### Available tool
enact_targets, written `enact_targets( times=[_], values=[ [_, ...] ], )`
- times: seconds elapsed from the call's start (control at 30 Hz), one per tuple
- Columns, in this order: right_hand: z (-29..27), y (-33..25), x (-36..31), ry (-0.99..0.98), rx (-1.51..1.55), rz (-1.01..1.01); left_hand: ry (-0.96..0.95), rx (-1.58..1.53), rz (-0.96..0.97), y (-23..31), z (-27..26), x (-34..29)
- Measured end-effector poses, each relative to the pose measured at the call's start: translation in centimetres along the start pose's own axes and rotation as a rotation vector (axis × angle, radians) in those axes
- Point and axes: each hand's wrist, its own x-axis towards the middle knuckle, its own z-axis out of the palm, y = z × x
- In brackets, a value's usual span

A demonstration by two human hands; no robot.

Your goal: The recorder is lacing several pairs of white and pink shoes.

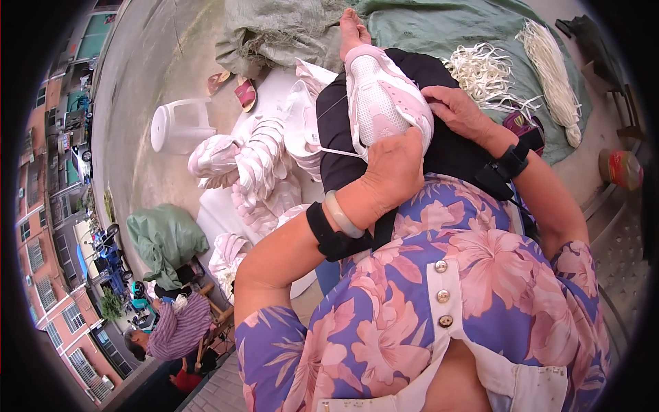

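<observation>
A pink and white sneaker (376,96) rests on my lap, sole side toward me. My left hand (392,168) grips its near end, fingers closed over the heel. My right hand (458,110) holds its right side, fingers curled around the edge. A thin white lace (338,152) runs from the shoe toward the left. Both wrists wear black straps, and the left also has a pale bangle.
A pile of pink and white sneakers (255,172) lies to my left. White lace bundles (549,55) lie on a green cloth (425,27). An overturned white stool (180,125), green sacks (165,240), a red can (621,168) and a seated person (175,329) are around.
</observation>
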Motion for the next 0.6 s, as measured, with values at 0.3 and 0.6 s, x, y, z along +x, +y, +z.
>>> enact_targets(
  times=[0.3, 0.6],
  values=[
    [1.1, -4.2, -1.1, 0.234, -0.224, -0.179, -0.051, -0.033, 0.099, -1.2, 0.9, 1.0],
    [1.1, -4.6, -1.2, 0.144, -0.536, -0.24, 0.133, -0.14, 0.414, -2.3, -3.0, 1.1]
  ],
)
